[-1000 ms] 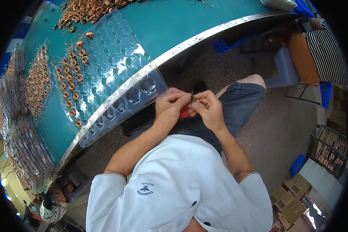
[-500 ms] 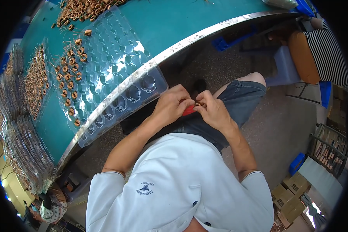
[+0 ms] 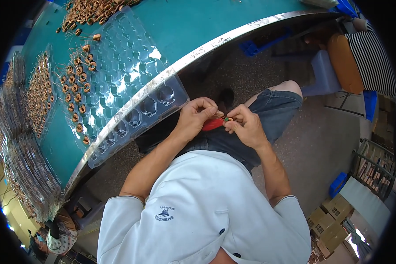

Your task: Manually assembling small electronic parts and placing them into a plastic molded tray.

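Note:
Over my lap, the fingertips of my right hand [image 3: 247,128] pinch a small ring-shaped coil wound with copper wire [image 3: 229,119], which has a bit of green on it. My left hand [image 3: 195,117] is closed in a pinch close beside it, thumb against forefinger, at the coil's thin wire leads. Just below the fingertips lies something red [image 3: 213,124]; its kind is unclear. On the table, a clear plastic tray [image 3: 134,42] with moulded pockets holds similar coils [image 3: 78,97] in rows along its left side.
The green tabletop [image 3: 198,20] has a metal edge [image 3: 220,40]. A loose heap of coils [image 3: 94,12] lies at the far left, and stacked filled trays [image 3: 24,165] stand nearer. Another clear tray [image 3: 150,107] juts out below the edge. A person in stripes [image 3: 370,61] sits at right.
My hands have drawn slightly apart, with the left shifting a little left. The coil and its leads now show between them. The view has shifted slightly.

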`<state>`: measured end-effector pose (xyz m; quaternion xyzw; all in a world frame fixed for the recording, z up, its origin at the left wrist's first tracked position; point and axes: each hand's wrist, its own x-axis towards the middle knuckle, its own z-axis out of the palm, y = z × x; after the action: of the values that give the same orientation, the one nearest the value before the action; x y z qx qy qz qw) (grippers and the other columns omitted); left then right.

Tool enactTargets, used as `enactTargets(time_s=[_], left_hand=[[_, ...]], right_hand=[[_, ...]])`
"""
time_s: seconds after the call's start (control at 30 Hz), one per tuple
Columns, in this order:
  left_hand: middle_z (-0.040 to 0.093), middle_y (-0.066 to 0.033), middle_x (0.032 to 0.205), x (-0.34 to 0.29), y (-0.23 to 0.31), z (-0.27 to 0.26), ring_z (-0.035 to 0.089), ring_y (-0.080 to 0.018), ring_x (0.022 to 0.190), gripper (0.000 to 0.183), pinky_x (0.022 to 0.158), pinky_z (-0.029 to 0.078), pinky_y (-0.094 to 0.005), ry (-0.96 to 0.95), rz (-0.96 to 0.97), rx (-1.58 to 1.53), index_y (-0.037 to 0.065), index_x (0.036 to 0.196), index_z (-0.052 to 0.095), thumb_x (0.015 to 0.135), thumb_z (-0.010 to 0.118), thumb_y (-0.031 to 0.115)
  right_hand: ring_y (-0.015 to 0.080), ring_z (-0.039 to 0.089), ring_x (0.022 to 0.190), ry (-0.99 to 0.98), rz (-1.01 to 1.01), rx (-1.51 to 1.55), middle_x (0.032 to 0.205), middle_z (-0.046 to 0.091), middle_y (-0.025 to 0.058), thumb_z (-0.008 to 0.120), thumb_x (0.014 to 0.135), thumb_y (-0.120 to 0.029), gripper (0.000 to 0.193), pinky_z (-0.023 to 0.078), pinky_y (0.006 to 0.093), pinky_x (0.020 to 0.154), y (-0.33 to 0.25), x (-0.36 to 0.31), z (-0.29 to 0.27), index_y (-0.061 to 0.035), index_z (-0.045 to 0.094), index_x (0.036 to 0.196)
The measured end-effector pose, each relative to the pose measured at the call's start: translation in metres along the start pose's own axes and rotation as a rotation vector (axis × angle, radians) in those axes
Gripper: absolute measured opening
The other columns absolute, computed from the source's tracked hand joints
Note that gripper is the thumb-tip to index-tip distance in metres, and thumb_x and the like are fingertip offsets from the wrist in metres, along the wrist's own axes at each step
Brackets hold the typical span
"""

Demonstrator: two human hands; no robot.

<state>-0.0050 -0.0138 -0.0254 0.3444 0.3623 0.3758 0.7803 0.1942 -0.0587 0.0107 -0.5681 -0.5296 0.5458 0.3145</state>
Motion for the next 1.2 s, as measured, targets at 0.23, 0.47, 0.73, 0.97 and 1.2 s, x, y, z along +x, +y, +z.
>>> enactTargets(time_s=[0.23, 0.47, 0.73, 0.97, 1.2], left_hand=[[0.065, -0.0089, 0.105, -0.007, 0.023, 0.009, 0.064, -0.0181, 0.087, 0.024, 0.08, 0.05, -0.0295, 0.17, 0.229, 0.552, 0.003, 0.106, 0.068, 0.093, 0.067, 0.023], [0.065, -0.0082, 0.103, -0.008, 0.022, 0.013, 0.064, -0.0226, 0.092, 0.018, 0.08, 0.049, -0.0311, 0.069, 0.39, 0.796, 0.002, 0.094, 0.07, 0.085, 0.072, 0.017], [0.061, -0.0063, 0.095, -0.007, 0.015, 0.014, 0.059, -0.0156, 0.089, 0.015, 0.081, 0.045, -0.0266, 0.093, 0.237, 0.549, 0.0, 0.083, 0.067, 0.088, 0.07, 0.014], [0.062, -0.0083, 0.099, -0.006, 0.008, 0.016, 0.063, -0.0161, 0.091, 0.014, 0.077, 0.05, -0.0279, 0.099, 0.427, 0.708, 0.0, 0.092, 0.065, 0.088, 0.069, 0.012], [0.06, -0.013, 0.122, -0.005, -0.009, 0.023, 0.062, -0.0187, 0.104, 0.058, 0.089, 0.051, -0.0296, 0.16, -0.025, 0.287, 0.0, 0.131, 0.054, 0.085, 0.075, 0.03]], right_hand=[[0.0119, 0.067, 0.069, 0.051, 0.008, 0.012, 0.082, 0.069, 0.0099, 0.067, 0.089, -0.007, 0.019, 0.055, 0.024, 0.059, 0.001, 0.002, -0.002, 0.0017, 0.057, 0.102], [0.0115, 0.068, 0.071, 0.058, -0.05, -0.018, 0.082, 0.07, 0.0088, 0.069, 0.089, -0.009, 0.021, 0.056, 0.0235, 0.062, 0.004, 0.002, 0.006, 0.0018, 0.059, 0.104], [0.0116, 0.069, 0.073, 0.118, -0.076, 0.081, 0.083, 0.07, 0.0088, 0.068, 0.089, -0.007, 0.019, 0.057, 0.0237, 0.062, 0.014, 0.002, 0.012, 0.0025, 0.059, 0.103], [0.0149, 0.069, 0.078, 0.189, -0.039, 0.356, 0.091, 0.069, 0.0124, 0.063, 0.093, -0.005, 0.02, 0.058, 0.0259, 0.067, 0.025, 0.002, 0.024, 0.0038, 0.055, 0.108], [0.0157, 0.069, 0.09, 0.432, -0.137, 0.258, 0.098, 0.07, 0.0119, 0.062, 0.093, -0.004, 0.021, 0.056, 0.0263, 0.079, 0.025, 0.009, 0.044, 0.0037, 0.056, 0.112]])
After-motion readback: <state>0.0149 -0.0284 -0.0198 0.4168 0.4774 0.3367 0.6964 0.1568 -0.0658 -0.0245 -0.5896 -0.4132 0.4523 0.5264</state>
